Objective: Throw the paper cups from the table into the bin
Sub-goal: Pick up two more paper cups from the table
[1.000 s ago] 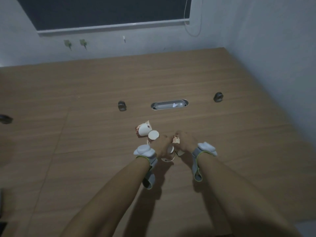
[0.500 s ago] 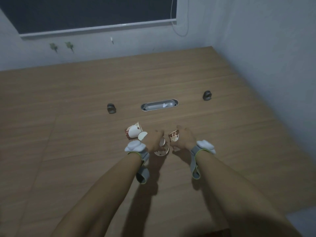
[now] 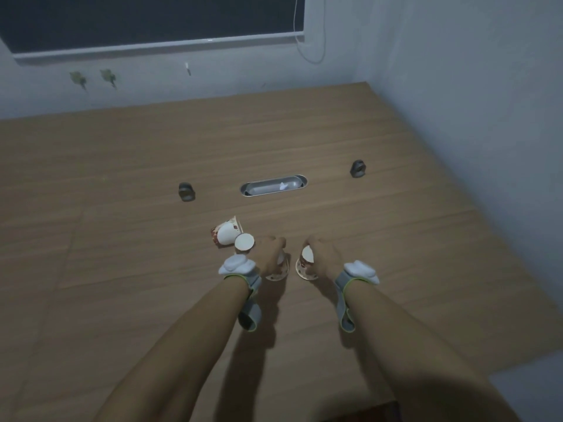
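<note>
**Two cups in hand, two more off the left knuckles**

Both hands are down on the table (image 3: 122,269). The left hand (image 3: 272,254) is curled around a paper cup (image 3: 279,269); the right hand (image 3: 323,256) is wrapped on another cup (image 3: 305,263), mouth tipped toward the wearer. The remaining cups lie just beyond and left of the left hand: one on its side (image 3: 226,234), touching a smaller-looking one (image 3: 244,242). The left hand is nearer. No bin in view, so the carry looks blind.

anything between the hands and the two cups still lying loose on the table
Nothing visible. The two loose cups lie just beyond the left hand, but both hands already grip cups; right hand too. No bin is in view.
</note>
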Available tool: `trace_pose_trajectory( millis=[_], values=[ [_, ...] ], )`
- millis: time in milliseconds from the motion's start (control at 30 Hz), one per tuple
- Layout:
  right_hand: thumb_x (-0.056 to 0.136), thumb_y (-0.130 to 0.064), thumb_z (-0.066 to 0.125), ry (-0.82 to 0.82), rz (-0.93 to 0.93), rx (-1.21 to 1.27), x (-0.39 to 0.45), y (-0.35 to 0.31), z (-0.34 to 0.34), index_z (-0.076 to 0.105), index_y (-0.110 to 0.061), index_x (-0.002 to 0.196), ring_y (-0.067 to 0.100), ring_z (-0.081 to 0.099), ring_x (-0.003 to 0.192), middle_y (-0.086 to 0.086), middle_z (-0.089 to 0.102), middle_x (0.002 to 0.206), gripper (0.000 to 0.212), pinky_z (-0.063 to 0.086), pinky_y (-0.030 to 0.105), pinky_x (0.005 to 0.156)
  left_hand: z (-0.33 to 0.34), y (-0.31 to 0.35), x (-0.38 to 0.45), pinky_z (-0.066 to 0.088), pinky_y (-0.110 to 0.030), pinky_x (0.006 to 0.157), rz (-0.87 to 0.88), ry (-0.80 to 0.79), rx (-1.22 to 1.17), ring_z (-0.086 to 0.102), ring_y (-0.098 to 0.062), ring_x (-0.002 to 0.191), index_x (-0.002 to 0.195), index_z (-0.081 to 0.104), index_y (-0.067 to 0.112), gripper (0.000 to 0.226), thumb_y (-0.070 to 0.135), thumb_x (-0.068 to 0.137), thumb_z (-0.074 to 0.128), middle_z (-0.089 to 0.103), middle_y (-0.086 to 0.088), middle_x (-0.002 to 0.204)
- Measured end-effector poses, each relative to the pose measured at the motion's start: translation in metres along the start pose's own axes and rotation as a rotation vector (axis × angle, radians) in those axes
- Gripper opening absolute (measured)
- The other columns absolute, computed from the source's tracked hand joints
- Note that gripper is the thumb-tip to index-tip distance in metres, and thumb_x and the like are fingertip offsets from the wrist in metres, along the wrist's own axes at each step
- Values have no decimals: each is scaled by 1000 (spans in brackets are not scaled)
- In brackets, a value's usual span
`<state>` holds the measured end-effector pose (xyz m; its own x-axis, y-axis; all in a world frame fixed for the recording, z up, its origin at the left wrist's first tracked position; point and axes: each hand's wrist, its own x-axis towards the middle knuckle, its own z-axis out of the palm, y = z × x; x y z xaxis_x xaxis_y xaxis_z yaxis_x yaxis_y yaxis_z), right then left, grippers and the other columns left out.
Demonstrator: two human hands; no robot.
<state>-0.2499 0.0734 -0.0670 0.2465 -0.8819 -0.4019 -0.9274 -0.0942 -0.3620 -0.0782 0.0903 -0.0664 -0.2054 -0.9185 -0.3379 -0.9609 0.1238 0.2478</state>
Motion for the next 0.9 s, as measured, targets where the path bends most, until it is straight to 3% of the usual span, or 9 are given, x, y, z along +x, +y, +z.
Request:
trace_pose_trajectory(
  millis=[133,667,900],
  values=[
    [84,-27,72,13,-15,67,-1,1,-1,54,-13,131,33,56,123,17,59,133,52,47,37,99,0,2,0,47,-39,96,1,4,11,57,-33,116,127,49,12,54,32,81,68,58,-16,126],
    [83,-21,73,158,-54,87,-20,-1,-39,52,-10,132,34,54,124,17,59,133,54,46,38,99,-46,29,0,42,-36,98,3,83,-61,48,-35,123,129,49,1,50,14,85,67,50,-22,132],
    [83,-27,75,201,-17,105,-41,11,-60,53,-14,133,31,59,123,15,62,132,57,49,40,99,-63,55,1,46,-44,98,71,108,27,53,-37,116,124,51,5,42,16,86,63,53,-20,126]
  ],
)
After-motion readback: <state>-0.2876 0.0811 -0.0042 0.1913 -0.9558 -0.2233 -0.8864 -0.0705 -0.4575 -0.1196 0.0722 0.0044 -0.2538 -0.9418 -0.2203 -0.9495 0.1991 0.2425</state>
